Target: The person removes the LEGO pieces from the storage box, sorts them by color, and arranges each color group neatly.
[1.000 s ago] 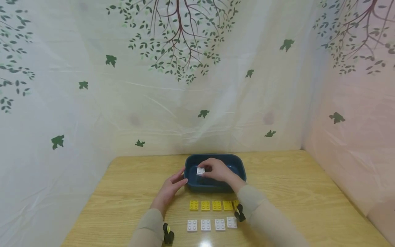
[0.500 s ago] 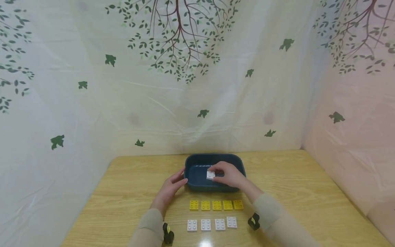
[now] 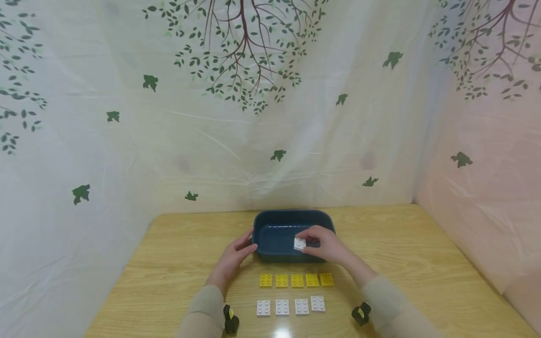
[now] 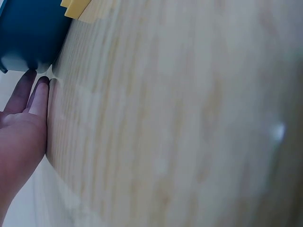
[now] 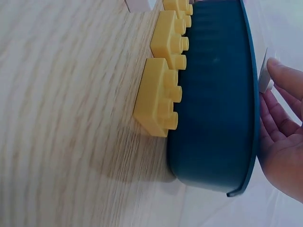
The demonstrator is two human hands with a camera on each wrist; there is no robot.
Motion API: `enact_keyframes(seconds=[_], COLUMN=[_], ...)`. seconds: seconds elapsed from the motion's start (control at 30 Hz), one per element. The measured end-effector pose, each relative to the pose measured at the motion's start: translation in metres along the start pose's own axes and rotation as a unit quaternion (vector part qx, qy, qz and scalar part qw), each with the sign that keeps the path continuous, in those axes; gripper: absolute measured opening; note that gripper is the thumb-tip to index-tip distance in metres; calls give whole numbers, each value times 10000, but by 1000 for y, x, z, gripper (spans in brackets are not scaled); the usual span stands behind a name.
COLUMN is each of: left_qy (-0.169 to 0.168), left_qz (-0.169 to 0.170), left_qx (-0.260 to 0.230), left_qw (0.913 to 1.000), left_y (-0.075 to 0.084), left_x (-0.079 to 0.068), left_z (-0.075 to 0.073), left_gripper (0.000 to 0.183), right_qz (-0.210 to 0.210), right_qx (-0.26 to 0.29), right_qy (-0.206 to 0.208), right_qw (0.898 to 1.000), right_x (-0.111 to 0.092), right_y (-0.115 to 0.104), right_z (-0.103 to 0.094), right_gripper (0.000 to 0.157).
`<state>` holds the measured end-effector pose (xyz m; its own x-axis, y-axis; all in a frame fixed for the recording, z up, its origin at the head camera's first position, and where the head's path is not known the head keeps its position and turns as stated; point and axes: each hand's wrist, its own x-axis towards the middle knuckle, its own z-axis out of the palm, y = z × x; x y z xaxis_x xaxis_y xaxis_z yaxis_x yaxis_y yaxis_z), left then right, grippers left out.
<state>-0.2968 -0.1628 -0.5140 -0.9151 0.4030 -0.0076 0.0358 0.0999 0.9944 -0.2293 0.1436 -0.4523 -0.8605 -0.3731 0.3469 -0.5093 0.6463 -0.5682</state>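
Note:
A dark blue tray (image 3: 270,258) stands toward the back of the table. In the head view my right hand (image 3: 327,245) pinches a white toy brick (image 3: 299,243) between thumb and fingers, over the tray's right part. The right wrist view shows that same white brick (image 5: 265,78) above the rim, gripped by the right hand (image 5: 286,113). My left hand (image 3: 230,259) touches the tray's left end with its fingers extended. In the left wrist view the left hand (image 4: 23,127) lies along the table, fingertips at the tray wall (image 4: 28,38).
In front of the tray runs a row of several yellow bricks (image 3: 297,280). Nearer the table's front lies a row of several white bricks (image 3: 282,307). A patterned cloth (image 3: 228,141) hangs behind the wooden table (image 3: 405,263).
My right hand has moved rightward and slightly nearer with the white brick in its grip. The rightmost yellow brick, partly covered before, shows fully now. My left hand has stayed at the tray.

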Motion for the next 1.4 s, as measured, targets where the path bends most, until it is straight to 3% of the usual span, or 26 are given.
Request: enact_keyframes(seconds=[0.3,0.53,0.67,1.07,1.4], left_qy=[-67,-35,-48,-5,70], left_qz=[-6,-25,-67,-45,-96], left_qx=[-34,-85,-86,-118,-31], left_qw=[10000,10000,9999,9999,9999], left_y=[1,0,0,-2,-2], left_x=[0,1,1,4,3], left_z=[2,1,0,0,-5], left_gripper=[61,59,61,58,58], right_qz=[-70,235,91,-165,89], right_qx=[159,168,224,248,301], right_qy=[65,-61,-52,-225,-428], right_qw=[9998,9996,9997,9993,9986], right_x=[-22,-40,-50,-85,-99], right_y=[2,-4,-7,-2,-2], right_z=[-10,-17,-20,-19,-17], right_gripper=[32,31,30,30,31])
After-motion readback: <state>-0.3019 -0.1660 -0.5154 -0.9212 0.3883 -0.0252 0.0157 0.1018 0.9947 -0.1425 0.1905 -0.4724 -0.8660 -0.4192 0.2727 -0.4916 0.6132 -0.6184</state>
